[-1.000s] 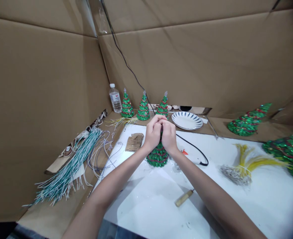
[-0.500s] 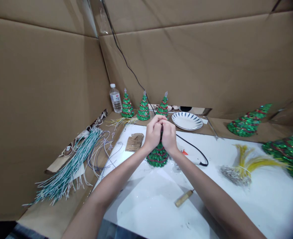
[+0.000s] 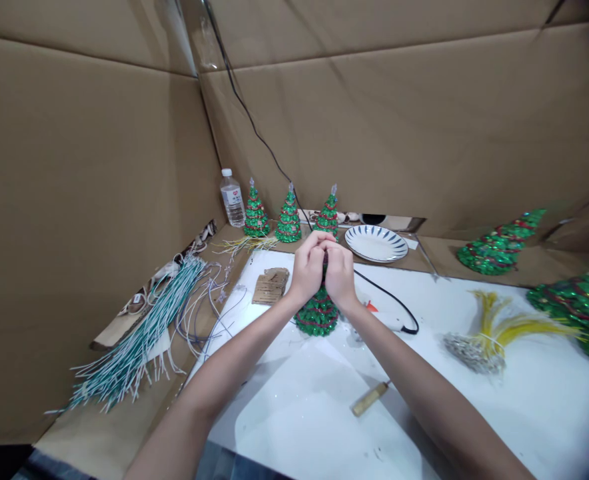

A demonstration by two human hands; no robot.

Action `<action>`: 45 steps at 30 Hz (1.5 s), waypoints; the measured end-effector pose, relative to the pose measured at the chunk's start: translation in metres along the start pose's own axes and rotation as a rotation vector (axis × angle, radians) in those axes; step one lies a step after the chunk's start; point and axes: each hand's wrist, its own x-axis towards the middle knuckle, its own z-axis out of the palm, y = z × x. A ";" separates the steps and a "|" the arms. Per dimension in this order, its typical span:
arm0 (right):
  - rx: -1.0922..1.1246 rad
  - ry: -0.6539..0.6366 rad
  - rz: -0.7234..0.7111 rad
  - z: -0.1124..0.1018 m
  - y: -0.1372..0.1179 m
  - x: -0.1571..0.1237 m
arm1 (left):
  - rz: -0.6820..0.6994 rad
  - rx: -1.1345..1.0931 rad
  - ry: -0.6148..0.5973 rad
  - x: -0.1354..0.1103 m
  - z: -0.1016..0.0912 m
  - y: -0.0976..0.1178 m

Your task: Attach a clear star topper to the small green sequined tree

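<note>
A small green tinsel Christmas tree (image 3: 317,317) stands upright on the white table, its lower tiers showing below my hands. From the left, my left hand (image 3: 308,267) closes round its upper part. My right hand (image 3: 339,272) closes on the same part from the right, and the fingers of both hands meet over the top. The tip of the tree and whatever the fingertips press are hidden. Just behind the right forearm lies a white glue gun (image 3: 387,321) with a black cord. A wooden-handled awl (image 3: 369,399) rests nearer to me, beside the right forearm.
Several finished trees, one a small tree (image 3: 288,217), stand at the back beside a water bottle (image 3: 233,200) and a striped plate (image 3: 376,243). Yellow wires (image 3: 494,333) lie right, teal and white wires (image 3: 149,333) left. A torn cardboard piece (image 3: 270,287) is by my left hand. Cardboard walls enclose the table.
</note>
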 end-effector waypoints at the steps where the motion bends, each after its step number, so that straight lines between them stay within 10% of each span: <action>1: 0.000 0.001 -0.001 0.000 0.000 0.000 | 0.002 -0.002 0.000 0.000 0.000 0.000; 45: -0.007 0.001 0.016 0.000 -0.001 0.000 | 0.001 -0.005 0.001 0.000 0.001 -0.002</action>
